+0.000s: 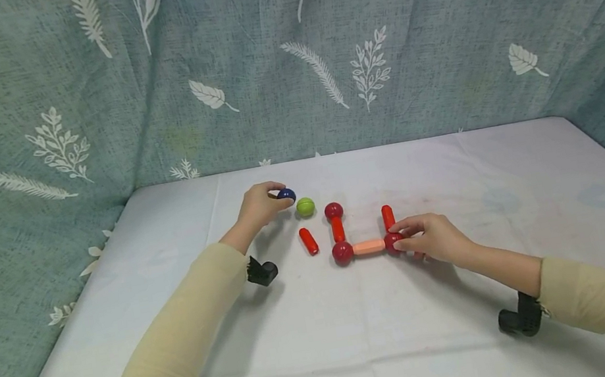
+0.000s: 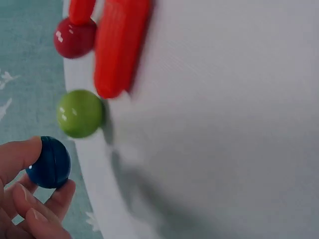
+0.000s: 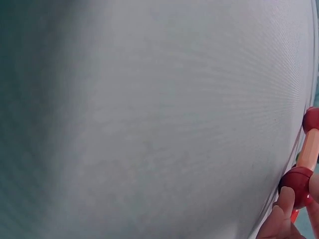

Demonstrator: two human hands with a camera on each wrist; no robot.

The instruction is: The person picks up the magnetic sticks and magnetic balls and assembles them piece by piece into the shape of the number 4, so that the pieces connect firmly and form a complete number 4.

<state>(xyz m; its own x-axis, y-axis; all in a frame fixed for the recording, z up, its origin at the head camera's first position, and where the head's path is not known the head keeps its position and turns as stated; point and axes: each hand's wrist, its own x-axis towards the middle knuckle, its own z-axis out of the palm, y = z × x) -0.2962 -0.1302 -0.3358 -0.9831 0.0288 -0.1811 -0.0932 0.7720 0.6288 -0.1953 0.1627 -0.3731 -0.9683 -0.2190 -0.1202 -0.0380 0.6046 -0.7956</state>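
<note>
My left hand (image 1: 262,205) pinches a dark blue ball (image 2: 51,163) between thumb and fingers, close beside a green ball (image 1: 306,207) on the white table. With its fingertips, my right hand (image 1: 433,236) grips a dark red ball (image 3: 297,185) at the right corner of a joined shape. From that corner an orange-pink rod (image 1: 369,247) runs left to another red ball (image 1: 342,252), and a red rod (image 1: 388,217) points away. A red rod (image 1: 337,229) links the left corner to a farther red ball (image 1: 333,211). Part of the right corner is hidden by my fingers.
A loose red rod (image 1: 308,241) lies left of the joined shape. The white cloth-covered table (image 1: 328,344) ends at a green leaf-patterned curtain (image 1: 257,62) behind and at the sides. Each wrist carries a small black camera (image 1: 262,271).
</note>
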